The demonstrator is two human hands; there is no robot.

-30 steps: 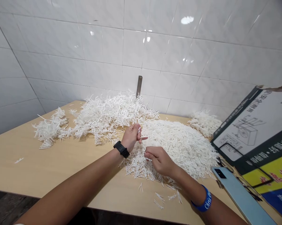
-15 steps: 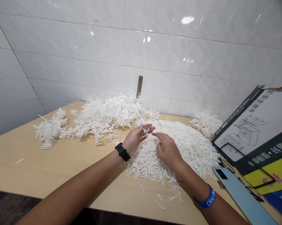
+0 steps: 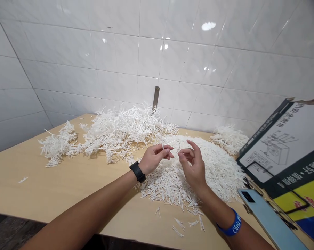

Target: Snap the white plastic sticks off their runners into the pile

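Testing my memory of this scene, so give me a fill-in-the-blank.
The left hand has a black ____ on its wrist.
The right hand has a ____ band on its wrist.
The phone lies to the ____ of the white sticks.
The wall behind is covered in white ____.

watch; blue; right; tiles

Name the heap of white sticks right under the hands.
The broad, dense heap beneath the left hand and right hand; the looser, tangled heap lies behind it, farther from both hands.
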